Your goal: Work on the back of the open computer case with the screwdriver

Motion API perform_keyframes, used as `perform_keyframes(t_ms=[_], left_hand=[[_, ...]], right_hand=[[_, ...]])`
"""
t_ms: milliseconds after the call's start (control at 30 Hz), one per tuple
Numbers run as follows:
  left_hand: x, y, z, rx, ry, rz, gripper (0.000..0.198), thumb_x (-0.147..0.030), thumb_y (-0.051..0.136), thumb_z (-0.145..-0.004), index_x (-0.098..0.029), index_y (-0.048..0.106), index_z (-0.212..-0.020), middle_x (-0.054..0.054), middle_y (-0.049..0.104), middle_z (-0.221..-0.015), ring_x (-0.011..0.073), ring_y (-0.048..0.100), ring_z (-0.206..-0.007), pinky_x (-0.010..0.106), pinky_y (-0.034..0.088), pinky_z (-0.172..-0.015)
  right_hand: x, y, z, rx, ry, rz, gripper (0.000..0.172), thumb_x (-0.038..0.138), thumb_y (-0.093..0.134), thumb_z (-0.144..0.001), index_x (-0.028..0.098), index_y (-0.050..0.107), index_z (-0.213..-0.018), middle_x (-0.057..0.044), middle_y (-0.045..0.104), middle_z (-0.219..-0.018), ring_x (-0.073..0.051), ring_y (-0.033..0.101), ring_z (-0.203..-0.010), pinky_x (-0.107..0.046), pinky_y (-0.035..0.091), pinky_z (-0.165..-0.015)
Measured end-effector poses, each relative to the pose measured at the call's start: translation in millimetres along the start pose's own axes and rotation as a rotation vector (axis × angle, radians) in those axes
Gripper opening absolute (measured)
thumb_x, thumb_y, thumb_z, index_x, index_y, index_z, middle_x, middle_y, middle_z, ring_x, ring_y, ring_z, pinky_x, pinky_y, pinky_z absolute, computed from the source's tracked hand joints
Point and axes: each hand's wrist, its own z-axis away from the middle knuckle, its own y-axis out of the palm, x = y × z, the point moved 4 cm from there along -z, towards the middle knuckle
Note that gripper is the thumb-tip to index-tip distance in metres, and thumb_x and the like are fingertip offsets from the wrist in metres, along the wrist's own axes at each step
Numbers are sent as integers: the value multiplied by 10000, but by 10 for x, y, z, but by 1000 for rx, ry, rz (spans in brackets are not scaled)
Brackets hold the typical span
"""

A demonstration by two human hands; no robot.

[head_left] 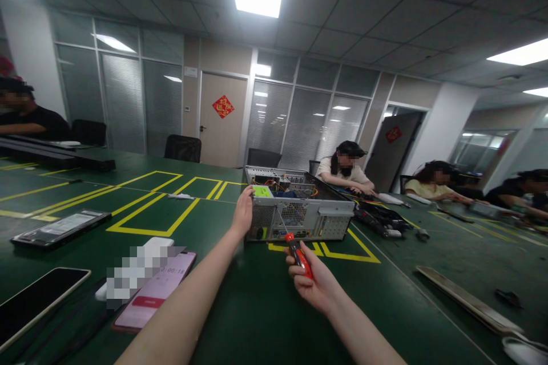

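Note:
An open desktop computer case (338,221) lies on the green table, its rear panel facing me and its inner parts and wires showing from above. My left hand (243,212) grips the case's left rear corner, beside a power supply with a bright green label (262,191). In my right hand (311,274) is a screwdriver (298,255) with a red and black handle, the fingers wrapped round it. Its thin shaft points up and away in front of the rear panel. Whether the tip touches the panel I cannot tell.
A hard drive (64,227), a dark phone (40,302) and a lit phone (156,288) lie to the left. Black parts (381,219) and a long metal strip (466,299) are on the right. Several people sit around the table, one person (346,171) behind the case.

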Motion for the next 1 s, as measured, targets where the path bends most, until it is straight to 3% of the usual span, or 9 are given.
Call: perform_keyframes(t_ms=[133,333,433,600,767,900,1000], left_hand=[[-3,-6,-3,0,1,-11,472,-514,266,-988,-227,592,-1175,94,552,-1399,223,476,-1348,451,341,-1165],[15,-6,-13,1,21,4,491,-527,254,-986,-225,587,-1183,96,553,-1397,216,481,-1343,435,340,-1166],[27,0,-19,-2,30,8,500,-531,247,-985,-220,587,-1178,104,559,-1386,216,480,-1343,437,329,-1172],[29,0,-16,-8,30,4,489,-523,251,-987,-224,590,-1172,99,563,-1383,214,487,-1336,438,336,-1169],[4,-12,-11,9,20,-2,466,-509,265,-989,-230,585,-1180,92,554,-1396,218,469,-1354,448,330,-1173],[-11,-15,-11,6,17,-4,471,-512,262,-989,-229,586,-1180,93,556,-1395,218,469,-1356,444,328,-1173],[-13,-10,-7,10,13,-7,478,-511,256,-991,-225,585,-1186,100,550,-1402,222,471,-1353,452,333,-1168]], right_hand=[[17,13,16,3,-16,-1,237,287,387,-1021,144,494,-864,18,522,-668,4,366,-389,-59,214,-296],[4,12,-2,39,23,110,301,344,377,-1019,99,551,-1012,-40,597,-741,-76,570,-544,-107,438,-384],[11,-6,-30,70,47,107,338,346,338,-1027,90,556,-1063,-29,583,-711,-62,521,-481,-97,383,-340],[51,-24,-37,78,32,26,330,364,350,-1024,102,547,-989,2,537,-671,-11,385,-389,-64,229,-280],[33,-29,-17,28,56,29,246,302,408,-1012,125,522,-885,28,502,-623,-9,403,-403,-52,263,-301],[20,-40,-11,4,34,121,271,327,411,-1009,101,549,-950,-41,603,-713,-71,569,-538,-104,441,-388],[-6,-52,-16,16,61,171,320,359,374,-1015,102,564,-1006,-43,612,-724,-85,568,-523,-128,435,-375]])
